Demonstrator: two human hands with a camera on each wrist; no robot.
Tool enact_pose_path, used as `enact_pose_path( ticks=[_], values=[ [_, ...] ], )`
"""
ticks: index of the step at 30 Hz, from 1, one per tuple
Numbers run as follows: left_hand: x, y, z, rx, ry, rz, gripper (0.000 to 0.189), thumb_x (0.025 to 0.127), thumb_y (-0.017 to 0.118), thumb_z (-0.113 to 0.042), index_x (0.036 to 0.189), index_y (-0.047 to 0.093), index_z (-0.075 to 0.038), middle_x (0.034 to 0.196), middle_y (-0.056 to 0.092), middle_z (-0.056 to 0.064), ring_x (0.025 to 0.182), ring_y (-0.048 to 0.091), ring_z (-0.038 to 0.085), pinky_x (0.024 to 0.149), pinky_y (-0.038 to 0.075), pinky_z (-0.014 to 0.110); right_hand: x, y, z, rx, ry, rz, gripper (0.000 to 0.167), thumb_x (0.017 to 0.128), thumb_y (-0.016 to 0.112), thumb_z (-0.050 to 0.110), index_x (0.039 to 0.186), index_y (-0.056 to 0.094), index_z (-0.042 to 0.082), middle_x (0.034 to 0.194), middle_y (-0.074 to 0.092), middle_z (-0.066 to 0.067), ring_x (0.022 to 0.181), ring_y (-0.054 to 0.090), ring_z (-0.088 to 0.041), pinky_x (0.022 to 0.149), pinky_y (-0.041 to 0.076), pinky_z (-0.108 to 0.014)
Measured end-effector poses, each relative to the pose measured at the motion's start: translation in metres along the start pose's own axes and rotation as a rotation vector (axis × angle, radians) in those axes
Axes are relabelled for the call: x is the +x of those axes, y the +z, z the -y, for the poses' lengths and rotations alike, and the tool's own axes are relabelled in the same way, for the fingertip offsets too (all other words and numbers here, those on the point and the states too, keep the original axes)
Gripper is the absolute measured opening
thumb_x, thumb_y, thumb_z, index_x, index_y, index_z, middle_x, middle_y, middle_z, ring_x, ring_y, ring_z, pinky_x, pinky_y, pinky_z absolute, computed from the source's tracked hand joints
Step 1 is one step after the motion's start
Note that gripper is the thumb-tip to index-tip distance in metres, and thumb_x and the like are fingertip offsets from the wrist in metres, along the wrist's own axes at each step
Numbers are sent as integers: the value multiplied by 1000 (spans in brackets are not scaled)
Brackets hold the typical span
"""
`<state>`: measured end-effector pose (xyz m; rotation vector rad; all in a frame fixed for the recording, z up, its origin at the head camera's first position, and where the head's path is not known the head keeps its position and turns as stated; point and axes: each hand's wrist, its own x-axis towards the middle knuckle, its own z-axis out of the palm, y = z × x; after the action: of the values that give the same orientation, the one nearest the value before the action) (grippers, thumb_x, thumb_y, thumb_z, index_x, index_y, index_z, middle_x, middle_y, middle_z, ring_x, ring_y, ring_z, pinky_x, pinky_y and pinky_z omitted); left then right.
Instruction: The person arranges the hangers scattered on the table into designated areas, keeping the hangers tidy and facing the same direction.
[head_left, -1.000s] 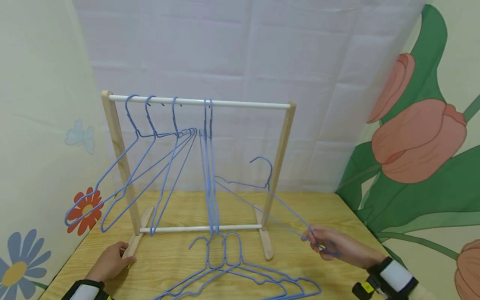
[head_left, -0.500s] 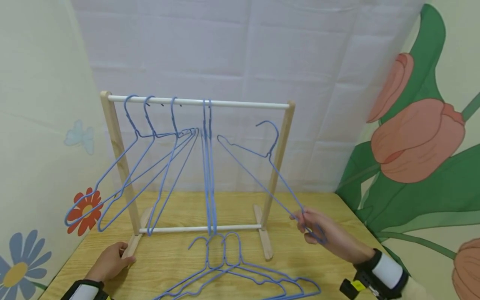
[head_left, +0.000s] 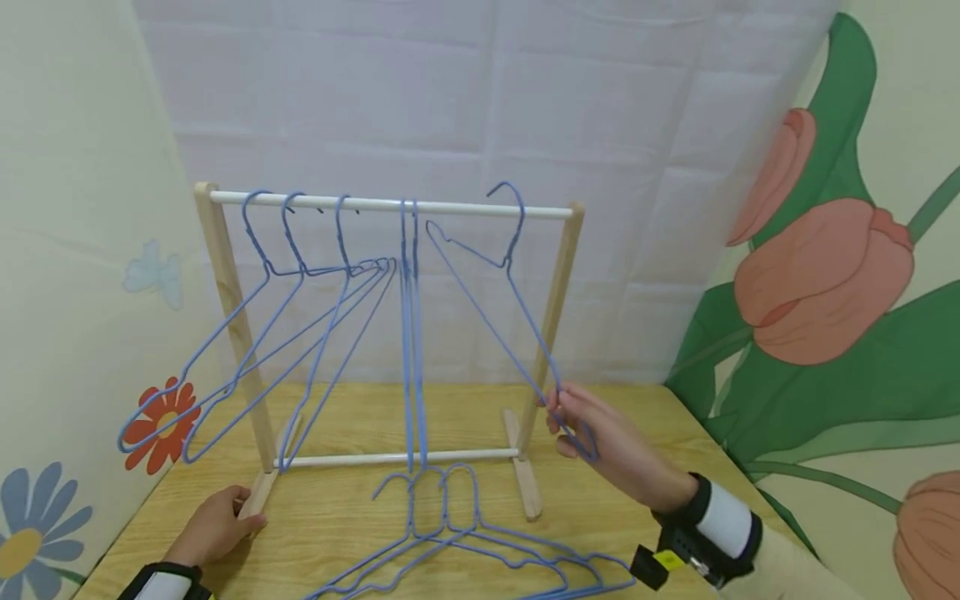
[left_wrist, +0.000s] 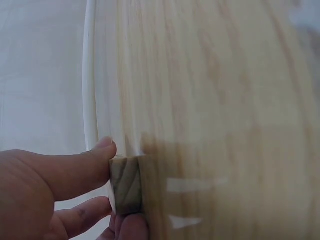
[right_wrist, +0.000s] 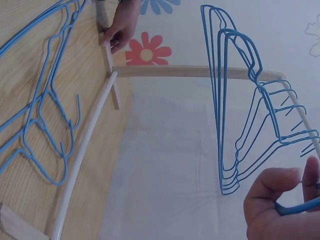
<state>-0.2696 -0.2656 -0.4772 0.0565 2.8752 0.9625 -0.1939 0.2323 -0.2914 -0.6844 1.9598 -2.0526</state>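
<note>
My right hand [head_left: 603,433] grips one lower corner of a blue wire hanger [head_left: 480,321], which is tilted with its hook up at the height of the rack's white top rod [head_left: 465,207]. In the head view the hook overlaps the rod toward its right end. My left hand [head_left: 213,527] holds the wooden foot [left_wrist: 127,185] of the rack at its near left end, thumb on one face and fingers on the other. Several blue hangers [head_left: 255,333] hang on the rod from its left end to the middle.
Several more blue hangers [head_left: 442,537] lie overlapped on the wooden table [head_left: 600,517] in front of the rack, hooks toward it. The rack's right post [head_left: 558,292] stands close behind the held hanger. A white lower bar [head_left: 360,459] joins the feet.
My right hand has risen and moved left, bringing the hanger's hook from below the top rod up to rod height. The left hand has stayed on the foot.
</note>
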Motion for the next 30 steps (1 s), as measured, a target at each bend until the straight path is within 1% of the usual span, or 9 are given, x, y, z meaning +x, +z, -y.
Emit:
enact_pose_path(
  ticks=[3,5,9,15,19,23,27,30],
  values=[
    [-1,1,2,-6,12,-2,48,89,76,-14,112,53,21,91,64,15,85,61,27,76,49,43,11,9,4,-1,16,-60,23,112,39,33,106,54,17,112,45,0,91,45,-9,71,40,-22],
    [-1,1,2,-5,7,0,47,89,76,-14,112,53,21,91,64,16,86,61,27,76,49,43,17,15,6,-5,32,-92,24,111,40,34,106,54,15,112,44,0,90,44,-10,70,39,-22],
    [-2,0,2,-2,-2,1,47,90,75,-14,113,53,21,91,63,15,84,59,25,75,48,41,29,24,8,-6,58,-120,24,111,39,34,106,53,14,111,43,-1,88,44,-11,68,38,-22],
    [-2,-1,1,-6,4,-5,47,90,75,-13,113,53,21,90,63,14,82,59,24,73,48,39,43,33,4,31,51,-103,20,111,39,29,105,54,16,107,46,0,85,47,-9,68,39,-21],
    [0,-1,1,-7,6,0,48,90,75,-14,114,53,21,90,63,14,82,59,23,73,48,38,46,34,1,43,38,-72,19,111,41,29,106,55,18,105,47,0,85,49,-8,68,41,-21],
    [1,0,3,-4,7,1,48,90,76,-14,113,53,21,89,63,13,82,59,22,72,48,37,49,34,-1,21,34,-55,18,110,43,30,111,56,18,109,47,-1,87,50,-10,69,42,-21],
    [3,-1,4,-8,2,6,47,90,76,-14,113,53,20,90,63,13,82,59,23,72,48,38,52,37,-1,-17,62,-63,19,110,43,31,114,55,16,112,45,-2,88,50,-11,69,42,-22],
    [4,-1,5,-15,-9,13,47,89,76,-13,113,53,21,90,63,13,82,59,23,73,48,38,56,41,-1,-35,81,-76,22,110,43,30,116,54,12,111,46,-3,87,50,-12,68,43,-22]
  ],
)
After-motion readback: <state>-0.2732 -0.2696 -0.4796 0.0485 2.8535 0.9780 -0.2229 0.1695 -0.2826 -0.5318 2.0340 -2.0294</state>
